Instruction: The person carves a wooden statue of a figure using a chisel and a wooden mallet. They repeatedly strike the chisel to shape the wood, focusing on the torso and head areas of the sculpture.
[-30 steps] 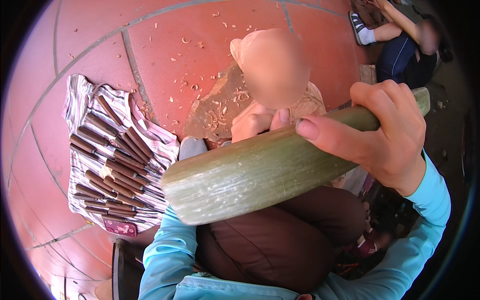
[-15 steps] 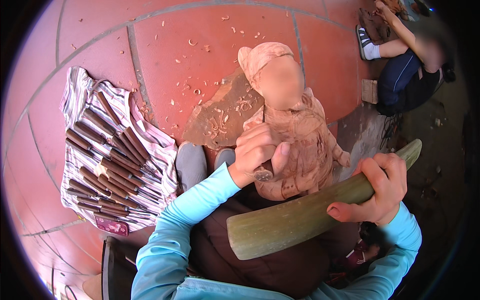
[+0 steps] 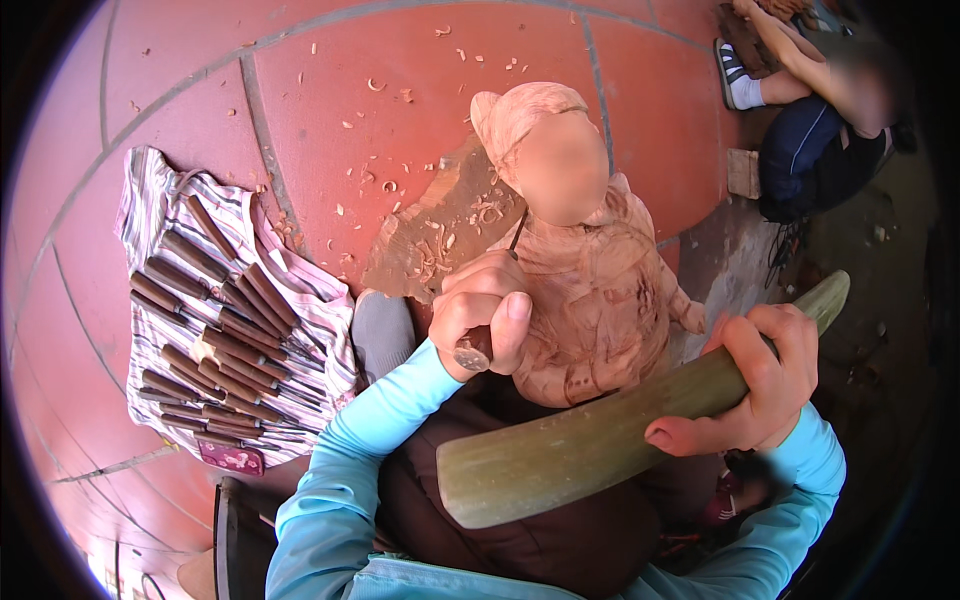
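Observation:
My left hand (image 3: 480, 305) is wrapped round the dark wooden handle of a carving chisel (image 3: 474, 352). The thin metal shank slants up past my fist, and its tip meets the carved wooden figure (image 3: 590, 290) around the collar, just below the head. In my right hand (image 3: 765, 375) is a long greenish club-like mallet (image 3: 560, 455), gripped near its narrow end. Its broad end points to the lower left over my lap, apart from the chisel's butt. The figure wears a carved cap and a garment with folds.
Many dark-handled carving chisels (image 3: 225, 350) lie on a striped cloth (image 3: 150, 200) at the left, with a small patterned dark-red item (image 3: 232, 458) below. A wooden slab (image 3: 400, 262) with shavings adjoins the figure. A person (image 3: 815, 150) sits at the upper right near a wooden block (image 3: 743, 173).
My left hand has shifted a little left and down, tilting the chisel further over. The mallet's broad end has moved slightly left and down in my right hand.

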